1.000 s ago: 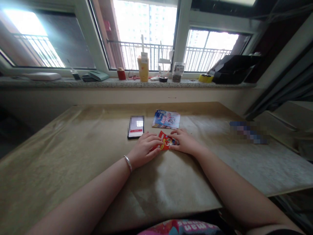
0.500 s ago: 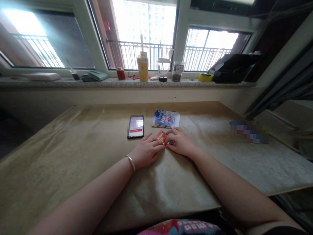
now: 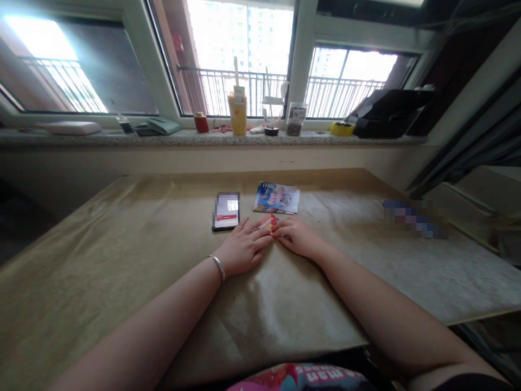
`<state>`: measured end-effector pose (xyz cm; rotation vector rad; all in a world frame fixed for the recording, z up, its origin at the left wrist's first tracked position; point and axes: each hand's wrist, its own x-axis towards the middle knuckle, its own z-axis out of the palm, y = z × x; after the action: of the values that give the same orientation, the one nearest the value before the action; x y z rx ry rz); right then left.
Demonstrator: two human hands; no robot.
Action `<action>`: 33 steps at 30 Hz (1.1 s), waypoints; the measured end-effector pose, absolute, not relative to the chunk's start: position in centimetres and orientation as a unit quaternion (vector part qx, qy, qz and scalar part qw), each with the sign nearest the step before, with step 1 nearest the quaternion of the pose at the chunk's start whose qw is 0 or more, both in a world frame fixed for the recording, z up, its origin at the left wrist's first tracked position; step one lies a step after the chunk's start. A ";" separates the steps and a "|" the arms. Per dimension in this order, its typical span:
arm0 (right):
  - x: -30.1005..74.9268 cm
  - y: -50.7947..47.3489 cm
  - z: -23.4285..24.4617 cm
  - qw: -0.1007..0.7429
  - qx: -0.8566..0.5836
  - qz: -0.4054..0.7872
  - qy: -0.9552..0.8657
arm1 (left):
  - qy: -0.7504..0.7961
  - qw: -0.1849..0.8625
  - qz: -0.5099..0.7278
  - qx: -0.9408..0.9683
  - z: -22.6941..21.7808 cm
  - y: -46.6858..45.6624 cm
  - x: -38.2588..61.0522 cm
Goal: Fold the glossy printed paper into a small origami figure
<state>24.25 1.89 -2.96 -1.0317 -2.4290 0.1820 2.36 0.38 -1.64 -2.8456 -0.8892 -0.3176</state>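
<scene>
A small red printed sheet of paper [image 3: 268, 221] lies on the table between my two hands, largely covered by fingers. My left hand [image 3: 243, 247] rests flat with its fingers stretched out over the paper's left and near part. At the paper's right edge, my right hand [image 3: 300, 237] has its fingertips drawn together, pinching the sheet. Just beyond the hands lies a stack of blue printed sheets [image 3: 277, 197]. A phone [image 3: 226, 212] with a lit, blurred-out screen is close to my left fingertips.
A gold-brown cover [image 3: 122, 260] spreads over the table. A blurred bluish item [image 3: 413, 218] lies at the far right. The stone windowsill [image 3: 154, 139] holds a yellow drink cup [image 3: 238, 115], a red jar [image 3: 201, 123], yellow tape [image 3: 342, 128] and a black object [image 3: 391, 111].
My right hand has shifted slightly left over the red paper, and its fingers have drawn closer together. Less of the paper's right side shows. My left hand has barely moved.
</scene>
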 end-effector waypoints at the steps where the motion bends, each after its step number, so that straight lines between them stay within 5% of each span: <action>1: 24.3 1.9 -2.9 0.243 -0.379 0.067 -0.890 | -0.296 0.074 -0.106 -0.946 -1.6 0.4 2.3; 33: 24.1 1.5 -2.2 0.216 -0.390 0.047 -0.894 | -0.270 0.113 -0.102 -0.951 0.2 0.3 1.3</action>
<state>24.13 1.49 -2.22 -1.0816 -2.4765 0.1291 1.29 0.34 0.21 -2.7897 -0.7912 -0.2984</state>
